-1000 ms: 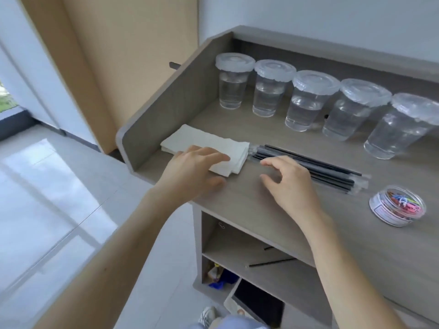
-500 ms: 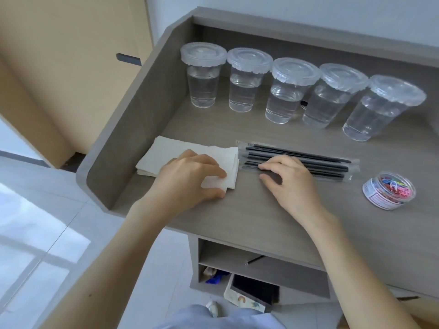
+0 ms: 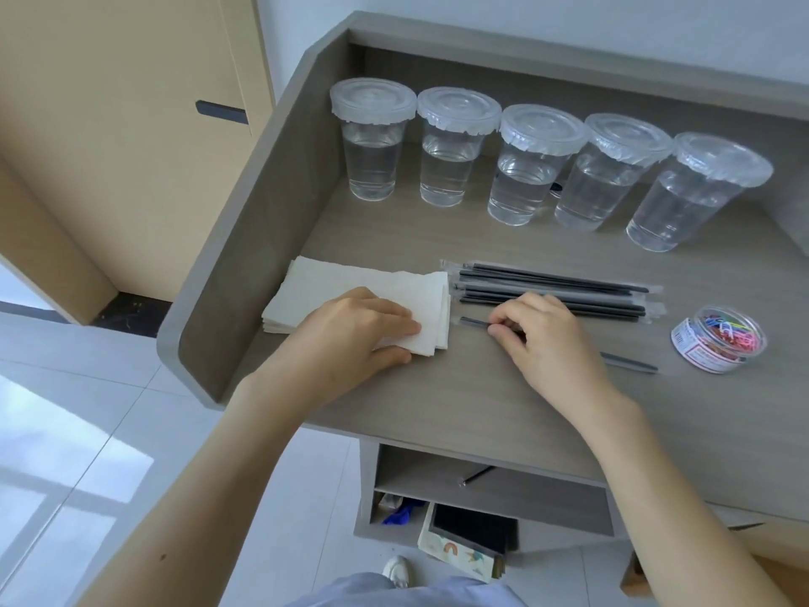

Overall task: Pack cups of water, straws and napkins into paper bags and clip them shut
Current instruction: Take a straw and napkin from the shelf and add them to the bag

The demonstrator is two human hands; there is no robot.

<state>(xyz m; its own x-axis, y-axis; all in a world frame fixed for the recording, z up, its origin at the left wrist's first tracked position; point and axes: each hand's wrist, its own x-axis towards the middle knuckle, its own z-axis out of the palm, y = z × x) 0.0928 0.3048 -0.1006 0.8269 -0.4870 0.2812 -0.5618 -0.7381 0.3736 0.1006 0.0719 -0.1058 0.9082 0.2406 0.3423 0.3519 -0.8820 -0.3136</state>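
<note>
Several lidded clear cups of water (image 3: 533, 164) stand in a row at the back of the grey desk (image 3: 437, 387). A stack of white napkins (image 3: 350, 286) lies at the left; my left hand (image 3: 354, 335) pinches its near right corner. A pile of wrapped black straws (image 3: 551, 286) lies to the right of the napkins. My right hand (image 3: 543, 339) grips one wrapped straw (image 3: 475, 322), pulled a little toward me from the pile; its far end (image 3: 630, 364) sticks out past my wrist. No paper bag is in view.
A clear tub of coloured paper clips (image 3: 718, 339) sits at the right. The desk has a raised wall (image 3: 262, 221) on the left and back. A shelf below (image 3: 481, 497) holds small items. A wooden door (image 3: 131, 124) stands left.
My right hand has closed on one straw and drawn it out of the pile toward me. My left hand stays on the napkin corner. The view has shifted further over the desk.
</note>
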